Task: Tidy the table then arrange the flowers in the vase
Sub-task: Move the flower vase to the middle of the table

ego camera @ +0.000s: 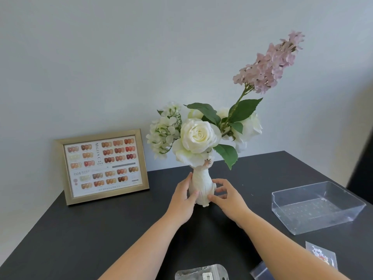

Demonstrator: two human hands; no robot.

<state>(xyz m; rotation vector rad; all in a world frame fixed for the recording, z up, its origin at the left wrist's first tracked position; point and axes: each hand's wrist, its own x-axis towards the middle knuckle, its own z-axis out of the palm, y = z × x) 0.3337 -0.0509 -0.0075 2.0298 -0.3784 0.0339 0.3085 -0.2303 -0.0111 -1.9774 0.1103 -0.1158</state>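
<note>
A small white ceramic vase (201, 183) stands upright on the black table (101, 229), near the middle. It holds white roses (198, 136), a pale green-white hydrangea sprig (163, 132) on the left and a tall lilac stem (270, 65) leaning up to the right. My left hand (182, 198) grips the vase's left side. My right hand (227, 196) touches its right side low down, fingers spread around it.
A gold-framed nail colour chart (102, 166) leans against the wall at the back left. A clear plastic tray (314, 207) lies to the right. Small plastic packets sit at the front edge: one (201, 272) in the centre, another (321, 256) at the right.
</note>
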